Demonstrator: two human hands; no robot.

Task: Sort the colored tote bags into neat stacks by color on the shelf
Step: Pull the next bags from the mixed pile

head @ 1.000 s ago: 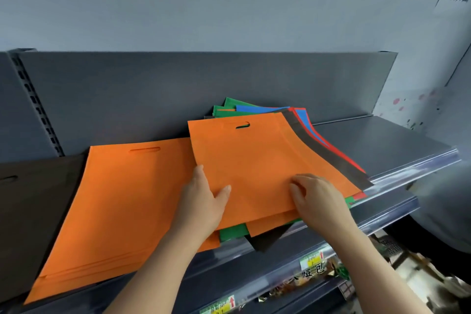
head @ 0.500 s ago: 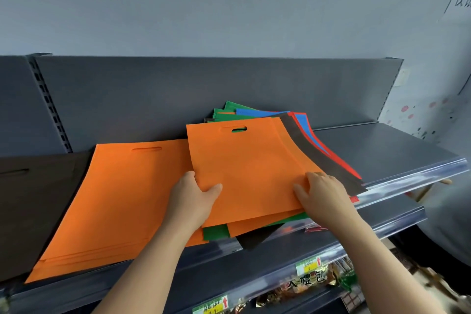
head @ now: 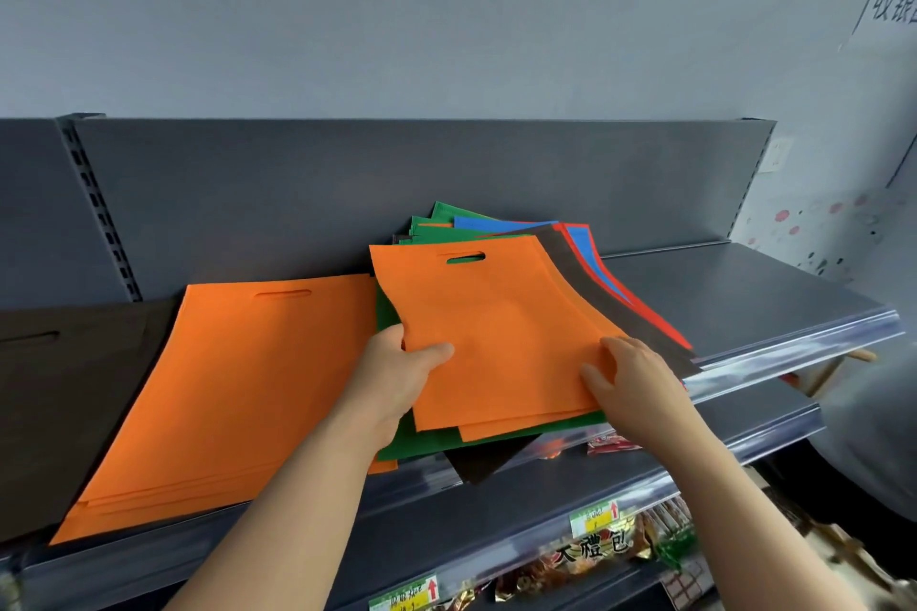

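On the shelf [head: 744, 293], the orange stack [head: 238, 387] is the target. A brown stack [head: 74, 387] lies left of it, and the mixed pile [head: 603, 298] overlaps its right edge. Atop that pile, the top orange bag [head: 496, 327] is pinched at both side edges by the left hand [head: 397, 372] and right hand [head: 630, 377]. Lift it flat and square it over the orange stack. The green bag [head: 412, 444] underneath may drag along.

the tote bags [head: 501, 337] look like matt, faintly fuzzy cloth. the shelf [head: 734, 293] is smooth, dull grey metal, with a glossy clear plastic strip [head: 804, 337] along its front edge.
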